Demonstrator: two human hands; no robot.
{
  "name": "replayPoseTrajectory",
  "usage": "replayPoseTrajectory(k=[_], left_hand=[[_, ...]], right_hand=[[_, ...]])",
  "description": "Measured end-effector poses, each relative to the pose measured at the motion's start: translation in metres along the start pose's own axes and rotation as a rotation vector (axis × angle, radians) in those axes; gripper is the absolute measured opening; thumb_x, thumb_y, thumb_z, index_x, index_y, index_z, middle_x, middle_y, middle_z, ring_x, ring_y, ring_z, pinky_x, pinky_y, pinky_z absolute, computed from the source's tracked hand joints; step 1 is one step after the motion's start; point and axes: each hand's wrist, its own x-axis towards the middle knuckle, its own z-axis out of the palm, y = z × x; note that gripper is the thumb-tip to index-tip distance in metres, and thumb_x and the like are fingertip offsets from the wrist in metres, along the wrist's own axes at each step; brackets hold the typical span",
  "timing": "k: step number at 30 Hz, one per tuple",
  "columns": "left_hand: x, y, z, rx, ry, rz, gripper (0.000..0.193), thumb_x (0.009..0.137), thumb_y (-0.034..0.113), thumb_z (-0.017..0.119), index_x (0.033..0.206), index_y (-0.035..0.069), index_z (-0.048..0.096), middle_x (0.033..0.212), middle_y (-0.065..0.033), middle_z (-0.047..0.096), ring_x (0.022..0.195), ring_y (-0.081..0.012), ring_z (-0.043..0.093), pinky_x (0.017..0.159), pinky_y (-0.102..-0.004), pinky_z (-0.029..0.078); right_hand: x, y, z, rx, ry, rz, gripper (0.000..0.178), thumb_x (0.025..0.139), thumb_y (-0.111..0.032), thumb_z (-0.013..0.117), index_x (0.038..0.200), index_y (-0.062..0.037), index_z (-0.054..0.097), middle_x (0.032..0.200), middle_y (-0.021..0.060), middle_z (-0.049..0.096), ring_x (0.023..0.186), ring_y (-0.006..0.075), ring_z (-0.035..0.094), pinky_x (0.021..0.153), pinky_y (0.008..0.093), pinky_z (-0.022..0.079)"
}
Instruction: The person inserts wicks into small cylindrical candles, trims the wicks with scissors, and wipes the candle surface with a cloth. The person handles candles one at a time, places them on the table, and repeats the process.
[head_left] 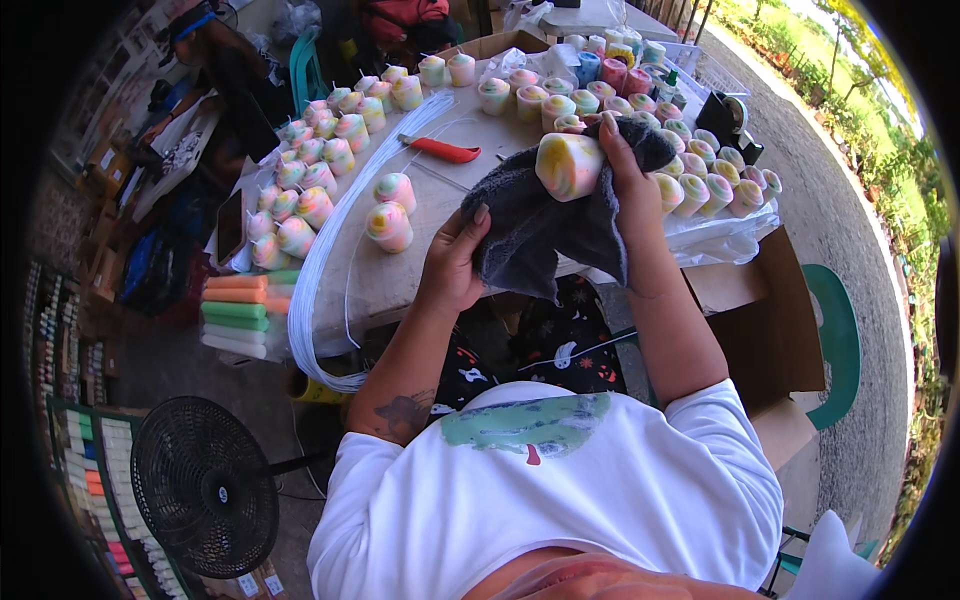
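A pastel swirled candle [570, 167] in yellow, pink and white is held above the table's near edge. My right hand [630, 190] grips it from the side, with a dark grey cloth [530, 240] bunched behind and under it. The cloth's other end is pinched between the thumb and fingers of my left hand [455, 262]. Two similar candles, one pink and white [395, 190] and one more yellow [389, 227], stand just beyond my left hand. A cutting tool with a red handle [445, 150] lies farther back on the table.
Several candles crowd the table's left side [315, 180] and right side [715, 190]. A bundle of white wicks [312, 290] curves along the left, beside coloured sticks [235, 310]. An open cardboard box [765, 330] stands right of my lap; a black fan [205, 487] is lower left.
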Motion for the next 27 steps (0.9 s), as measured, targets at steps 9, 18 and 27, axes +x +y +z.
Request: replayPoseTrajectory(k=[9, 18, 27], left_hand=[[0.007, -0.002, 0.014, 0.585, 0.458, 0.402, 0.047, 0.100, 0.044, 0.036, 0.111, -0.001, 0.048, 0.103, -0.0161, 0.057, 0.092, -0.0265, 0.060, 0.082, -0.0368, 0.050], [-0.008, -0.001, 0.016, 1.137, 0.208, 0.666, 0.058, 0.091, 0.036, 0.059, 0.124, -0.005, 0.034, 0.100, -0.0267, 0.055, 0.091, -0.0416, 0.059, 0.080, -0.0456, 0.046], [-0.025, 0.010, 0.020, 1.805, 0.157, 0.662, 0.086, 0.057, 0.045, 0.084, 0.127, 0.008, 0.049, 0.128, -0.0151, 0.050, 0.126, -0.0349, 0.043, 0.108, -0.0587, 0.022]], right_hand=[[-0.076, -0.020, 0.054, -0.385, -0.210, -0.760, 0.042, 0.068, -0.023, 0.078, 0.107, -0.0123, 0.065, 0.110, 0.0127, 0.055, 0.108, 0.0368, 0.052, 0.097, 0.0439, 0.041], [-0.025, -0.017, 0.034, 0.385, -0.102, 0.265, 0.041, 0.096, -0.038, 0.052, 0.095, 0.0011, 0.061, 0.095, 0.0130, 0.066, 0.088, 0.0217, 0.063, 0.080, 0.0329, 0.049], [-0.050, 0.017, 0.038, 0.494, -0.105, 0.595, 0.044, 0.099, -0.039, 0.047, 0.099, 0.0025, 0.062, 0.091, 0.0092, 0.066, 0.081, 0.0128, 0.061, 0.076, 0.0291, 0.051]])
